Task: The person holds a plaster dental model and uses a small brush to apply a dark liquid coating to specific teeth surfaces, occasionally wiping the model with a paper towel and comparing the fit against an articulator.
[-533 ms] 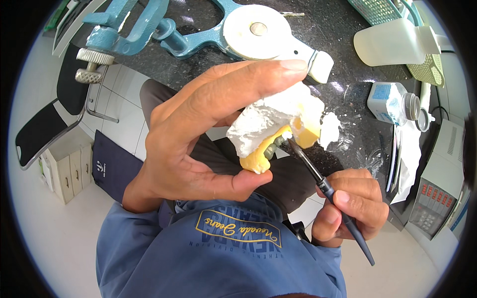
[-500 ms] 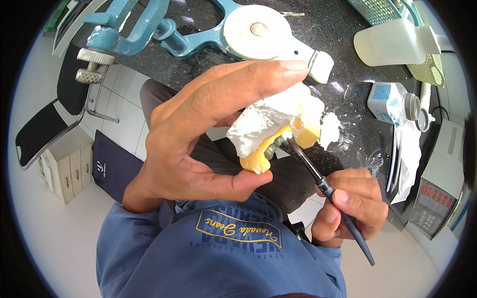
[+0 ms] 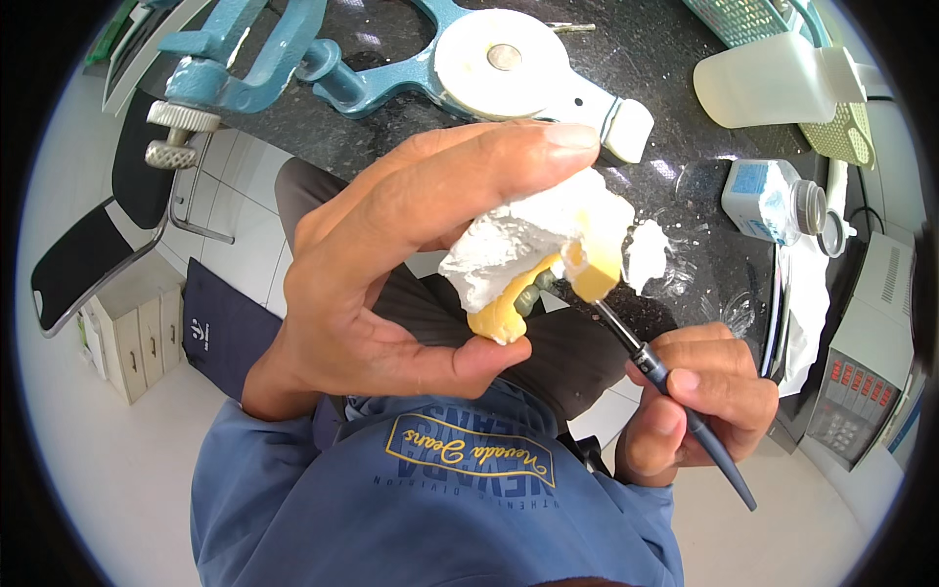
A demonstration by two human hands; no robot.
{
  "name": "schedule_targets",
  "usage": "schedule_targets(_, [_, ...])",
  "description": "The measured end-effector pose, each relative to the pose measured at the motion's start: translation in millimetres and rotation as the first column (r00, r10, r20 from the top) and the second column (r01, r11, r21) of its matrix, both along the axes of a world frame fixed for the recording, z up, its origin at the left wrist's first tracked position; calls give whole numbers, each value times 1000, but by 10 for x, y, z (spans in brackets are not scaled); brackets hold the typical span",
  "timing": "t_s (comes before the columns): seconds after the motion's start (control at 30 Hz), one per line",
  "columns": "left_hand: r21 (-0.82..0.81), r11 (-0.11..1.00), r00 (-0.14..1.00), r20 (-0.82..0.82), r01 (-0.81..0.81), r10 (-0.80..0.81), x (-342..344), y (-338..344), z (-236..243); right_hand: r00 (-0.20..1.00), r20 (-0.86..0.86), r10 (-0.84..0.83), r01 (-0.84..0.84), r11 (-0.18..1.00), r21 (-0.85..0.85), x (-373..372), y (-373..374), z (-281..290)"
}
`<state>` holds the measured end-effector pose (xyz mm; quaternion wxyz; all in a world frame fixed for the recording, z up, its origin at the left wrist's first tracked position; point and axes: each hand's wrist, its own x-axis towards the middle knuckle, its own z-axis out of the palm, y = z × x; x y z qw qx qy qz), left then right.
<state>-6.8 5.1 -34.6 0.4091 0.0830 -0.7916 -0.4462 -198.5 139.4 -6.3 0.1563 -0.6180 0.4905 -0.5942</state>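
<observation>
Right above the lap, pinching a white plaster-like piece [image 3: 518, 240] with the left hand [image 3: 337, 284], by the thumb at its lower end and by fingers stretched over its top! Holding it aloft and tilted, over dark trousers [image 3: 567, 357], with a yellow strip [image 3: 497, 318] along its underside, a yellow block [image 3: 599, 279] to the right of that, and something small and greyish-green in between.

Now over to the right hand [image 3: 719, 391]: a pen-like grip, closed round a slim dark-handled tool [image 3: 620, 327], squeezing it between thumb and fingers. Slanting it up and leftward, shiny metal collar foremost, right to the lower edge of the yellow block. Touching or just behind? Cannot tell, with the tip out of sight there.

Up past the fingers, onto the dark speckled table [image 3: 665, 49]: at the left, a blue metal frame [image 3: 259, 93] with knurled silvery screws [image 3: 183, 117]; just beyond the left hand, a round white plate [image 3: 465, 68] with a metal disc [image 3: 504, 57] at its centre. Near the yellow block, a splash of white residue [image 3: 648, 256]. Further right, a blue-labelled bottle [image 3: 758, 201], a translucent bottle [image 3: 758, 86] and a green basket [image 3: 738, 20].
</observation>
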Motion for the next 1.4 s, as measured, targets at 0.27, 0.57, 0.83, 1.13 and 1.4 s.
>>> schedule_targets(0.27, [23, 1000, 1000, -15, 18, -18, 3, 13, -27, 995, 77, 69, -66, 997, -37, -69, 5, -28])
schedule_targets(0.57, [19, 998, 998, -36, 52, -51, 1, 10, -34, 986, 124, 112, -111, 994, -16, -67, -26, -29])
schedule_targets(0.83, [51, 996, 996, -48, 78, -76, 10, -4, -31, 972, 204, 113, -97, 992, -86, -107, -8, -84])
schedule_targets(1.13, [76, 987, 986, -96, 142, -135, -20, -39, -76, 947, 270, 175, -177, 984, -18, -112, -21, -65])
schedule_targets(1.4, [85, 978, 977, -119, 189, -179, -23, -56, -88, 958, 266, 107, -116, 993, 21, -81, -8, -51])
